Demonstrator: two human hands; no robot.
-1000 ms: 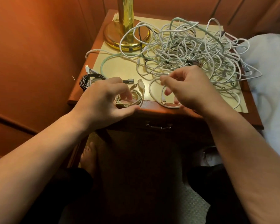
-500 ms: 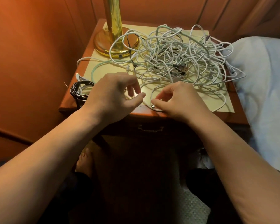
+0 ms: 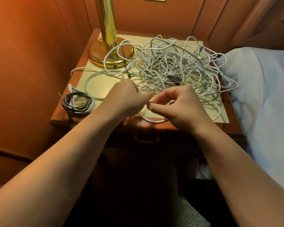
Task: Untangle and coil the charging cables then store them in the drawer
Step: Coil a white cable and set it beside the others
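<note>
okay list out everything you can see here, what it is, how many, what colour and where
tangled cables: one big heap, mostly white, some mint green, middle and right of nightstand
coiled cables: one bundle, black and white, front left corner
white cable loop: one, at front edge, in both hands
lamp base: one, brass, back left
nightstand: one, reddish wood
paper mat: one, pale yellow, under cables
drawer handle: one, dark, drawer closed
bedding: white, right
left hand: grip hidden
right hand: pinching the loop
</note>
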